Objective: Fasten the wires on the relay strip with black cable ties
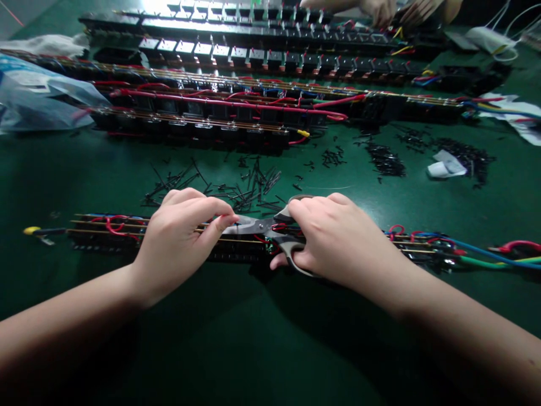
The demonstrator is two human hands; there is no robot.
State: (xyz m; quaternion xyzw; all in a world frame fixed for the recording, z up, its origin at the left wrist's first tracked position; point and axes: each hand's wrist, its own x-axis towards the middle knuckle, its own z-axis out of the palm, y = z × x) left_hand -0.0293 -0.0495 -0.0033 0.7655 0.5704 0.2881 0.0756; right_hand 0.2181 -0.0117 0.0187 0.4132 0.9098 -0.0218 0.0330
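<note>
My right hand (338, 237) is closed round the handles of a pair of scissors (261, 226), whose blades point left over a long black strip assembly (105, 239) with brass-coloured rails and wires. The handle loops stand apart and the blades are partly spread. At the blade tips, my left hand (181, 234) pinches thumb and forefinger together. What the pinch holds is too small to make out; a thin dark bit shows between the blades. Several thin black cut pieces (253, 189) lie scattered just behind my hands.
Several similar long assemblies (228, 101) with red wires lie across the back. Heaps of short black pieces (384, 158) and crumpled white paper (447, 164) are at right. A plastic bag (42, 101) sits at left. Another person's hands (397, 11) work at the far edge.
</note>
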